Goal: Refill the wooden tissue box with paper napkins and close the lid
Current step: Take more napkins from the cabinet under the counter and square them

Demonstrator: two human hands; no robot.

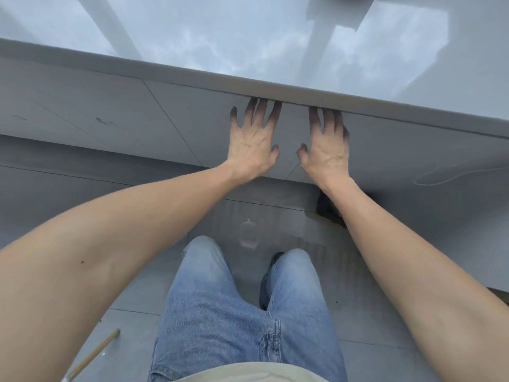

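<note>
— Under the counter lip, both my hands flat on the cupboard fronts. Where is the tissue box?

— Nowhere in view. No wooden box, no napkins. My guess: the supplies sit behind these doors, so the refill hasn't begun.

— Hands?

— Left hand (pixel 252 146) spread open, palm on the left door (pixel 192 114), fingertips tucked into the shadow beneath the counter edge (pixel 275 88). Right hand (pixel 326 150) the same on the right door (pixel 413 144), fingers splayed, holding nothing. Thumbs face each other either side of the seam (pixel 296 165) between the doors.

— Risks from here?

— No handles show. If these are pull-by-the-top-edge doors, my fingers are up in the narrow gap and could get pinched. Smooth fronts give little grip, so a palm may slip. Swinging both doors out toward my legs (pixel 242 312) could knock my knees, since I stand close. There's also a thin stick (pixel 95 354) on the floor by my left foot, a trip hazard if I step back.

— Materials?

— Doors: flat, matte grey panels, faint scuffs. Counter: glossy, pale, reflecting window light, rounded edge. Floor (pixel 275 227): large grey tiles, slightly shiny. Jeans: faded blue denim.
</note>
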